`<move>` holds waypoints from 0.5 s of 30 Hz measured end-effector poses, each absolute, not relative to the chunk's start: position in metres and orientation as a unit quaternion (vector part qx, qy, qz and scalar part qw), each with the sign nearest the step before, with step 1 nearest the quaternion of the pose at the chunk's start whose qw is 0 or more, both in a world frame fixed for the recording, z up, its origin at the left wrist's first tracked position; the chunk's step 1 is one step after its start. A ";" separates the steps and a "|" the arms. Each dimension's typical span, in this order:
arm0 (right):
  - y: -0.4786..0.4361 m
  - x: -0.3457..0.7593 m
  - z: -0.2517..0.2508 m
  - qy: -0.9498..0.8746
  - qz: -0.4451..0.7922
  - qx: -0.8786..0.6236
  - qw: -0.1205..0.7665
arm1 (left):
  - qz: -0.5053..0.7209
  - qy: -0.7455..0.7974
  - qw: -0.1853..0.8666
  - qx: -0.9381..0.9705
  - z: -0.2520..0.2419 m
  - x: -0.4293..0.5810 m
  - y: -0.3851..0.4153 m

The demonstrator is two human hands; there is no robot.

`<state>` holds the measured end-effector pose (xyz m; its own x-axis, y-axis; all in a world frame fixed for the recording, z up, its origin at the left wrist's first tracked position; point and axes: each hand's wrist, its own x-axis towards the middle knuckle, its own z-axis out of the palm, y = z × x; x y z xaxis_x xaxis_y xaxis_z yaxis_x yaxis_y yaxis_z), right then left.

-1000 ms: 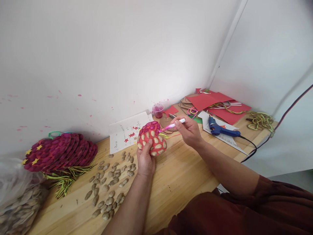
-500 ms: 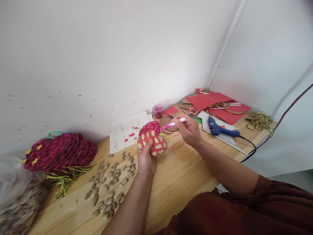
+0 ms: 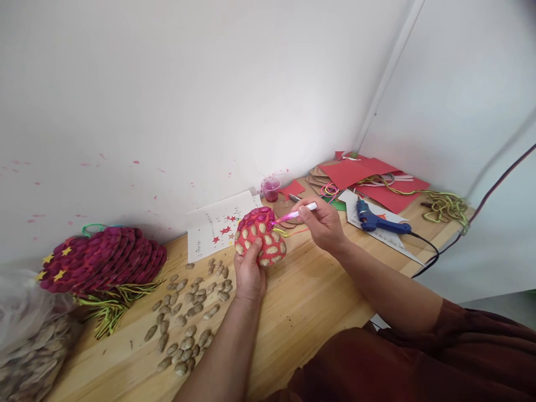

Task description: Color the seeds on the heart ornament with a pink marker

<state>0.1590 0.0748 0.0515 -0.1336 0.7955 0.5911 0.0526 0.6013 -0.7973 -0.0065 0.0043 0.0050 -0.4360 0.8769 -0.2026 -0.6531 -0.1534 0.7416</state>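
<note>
My left hand (image 3: 250,274) grips a red rounded disc (image 3: 265,242) studded with peanut shells, thumb across its front. Shells along its upper edge are magenta; the lower ones keep their tan colour. Between the fingers of my right hand (image 3: 329,223) is a white-handled paintbrush (image 3: 307,207), its magenta tip at the disc's upper right shells. Behind the disc, a clear cup (image 3: 271,191) contains magenta paint. Loose peanuts (image 3: 196,298) lie on the wooden table to the left of my left forearm.
Finished-looking magenta discs (image 3: 121,259) with yellow-green tassels are stacked at left, beside a clear bag (image 3: 36,346) of peanuts. A printed sheet (image 3: 207,229) lies near the wall. At right are a blue glue gun (image 3: 379,222), red paper (image 3: 355,172) and tangled cord (image 3: 446,209).
The brush tip has shifted slightly left and down along the disc's upper right edge, with my right hand following. My left hand and the disc stay almost still.
</note>
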 end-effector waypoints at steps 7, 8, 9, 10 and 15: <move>0.076 0.159 0.051 -0.672 0.320 -0.321 0.586 | 0.744 0.404 0.509 0.157 0.004 -0.006 0.004; 0.075 0.159 0.051 -0.675 0.320 -0.320 0.583 | 0.744 0.403 0.510 0.155 0.004 -0.006 0.004; 0.075 0.159 0.051 -0.677 0.319 -0.320 0.580 | 0.745 0.402 0.510 0.153 0.004 -0.006 0.004; 0.075 0.159 0.051 -0.679 0.317 -0.323 0.578 | 0.745 0.401 0.511 0.151 0.004 -0.006 0.004; 0.074 0.159 0.051 -0.678 0.306 -0.325 0.584 | 0.744 0.403 0.511 0.153 0.004 -0.006 0.004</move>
<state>0.1593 0.0740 0.0512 -0.1073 0.7975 0.5937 0.0836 0.6023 -0.7939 -0.0063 0.0040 0.0041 -0.4316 0.8831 -0.1841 -0.6369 -0.1538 0.7554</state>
